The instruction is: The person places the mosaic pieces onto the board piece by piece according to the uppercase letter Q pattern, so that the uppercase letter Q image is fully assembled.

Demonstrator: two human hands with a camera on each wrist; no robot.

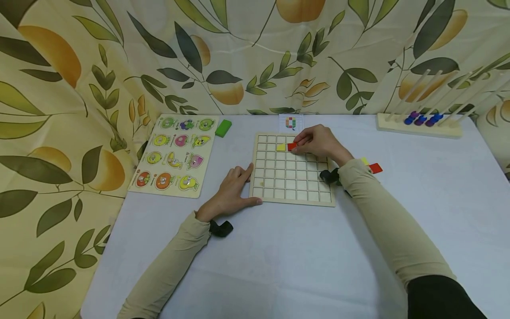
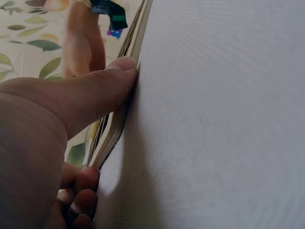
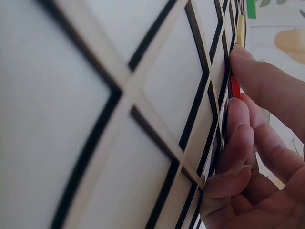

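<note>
A wooden grid board [image 1: 292, 204] lies flat on the table, with a yellow square tile [image 1: 281, 147] in one of its upper cells. Right beside that tile, my right hand [image 1: 318, 142] pinches a red square tile [image 1: 292, 146] between thumb and fingertips at a neighbouring cell. The right wrist view shows the red tile [image 3: 235, 88] at the grid's surface, partly hidden by the fingers. My left hand [image 1: 231, 192] braces the board's lower left corner, its thumb [image 2: 107, 83] against the near edge and fingers by the left side.
A pattern card [image 1: 291, 123] lies behind the board. To the left are a fruit puzzle board [image 1: 175, 155] and a green block [image 1: 223, 128]. Loose red [image 1: 376, 168] and yellow tiles lie by the right forearm. A pegged bead stand [image 1: 418, 126] stands at the back right.
</note>
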